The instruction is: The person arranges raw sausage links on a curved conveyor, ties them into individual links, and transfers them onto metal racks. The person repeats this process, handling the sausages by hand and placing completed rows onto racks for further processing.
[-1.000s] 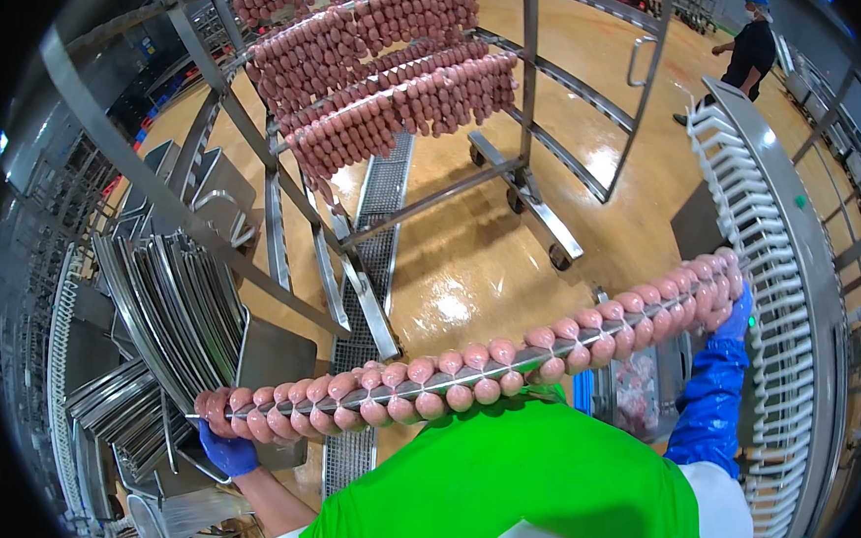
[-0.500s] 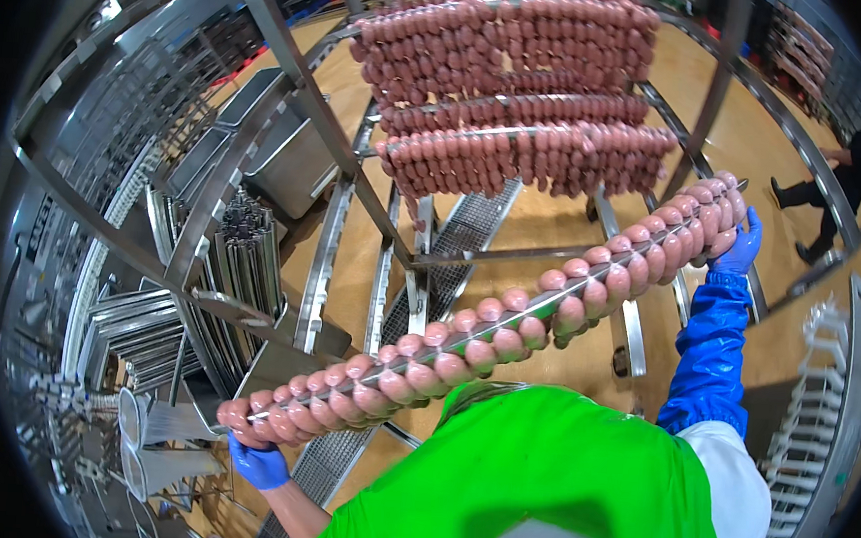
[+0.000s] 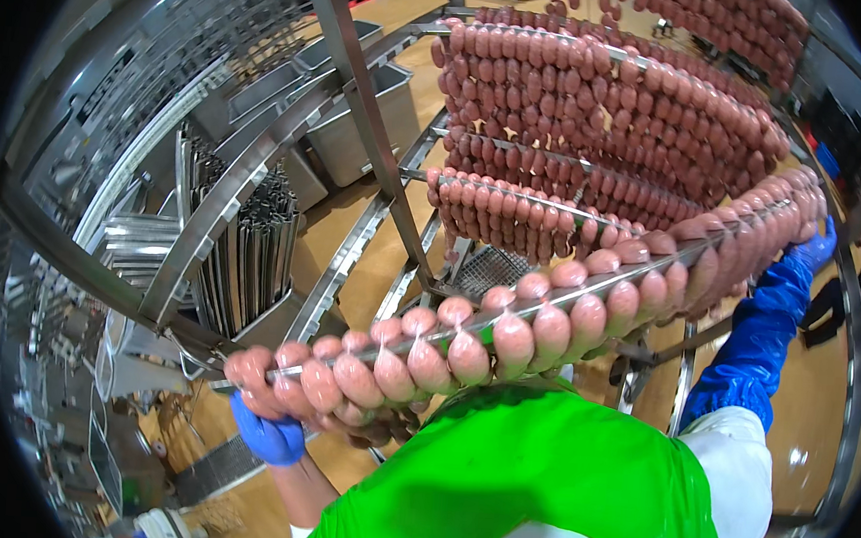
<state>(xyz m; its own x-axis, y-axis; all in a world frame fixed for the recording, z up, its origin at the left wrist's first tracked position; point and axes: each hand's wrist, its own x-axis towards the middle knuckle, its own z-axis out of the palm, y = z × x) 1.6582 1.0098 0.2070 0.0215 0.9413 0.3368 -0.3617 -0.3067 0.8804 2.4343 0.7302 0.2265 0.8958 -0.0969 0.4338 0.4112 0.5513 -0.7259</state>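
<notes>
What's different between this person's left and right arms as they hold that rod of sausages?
The left forearm shows bare skin, while the right forearm is covered by a shiny blue sleeve. The left hand appears lower in the picture; the right hand appears higher. Both hands wear blue gloves and support the sausage-laden rod near its ends.

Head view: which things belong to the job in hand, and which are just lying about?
Job in hand:
sausage-loaded metal rod
left hand and right hand, at its ends
likely the steel rack and its hanging sausages

Seemingly idle:
bundled bare metal rods
steel tub
</notes>
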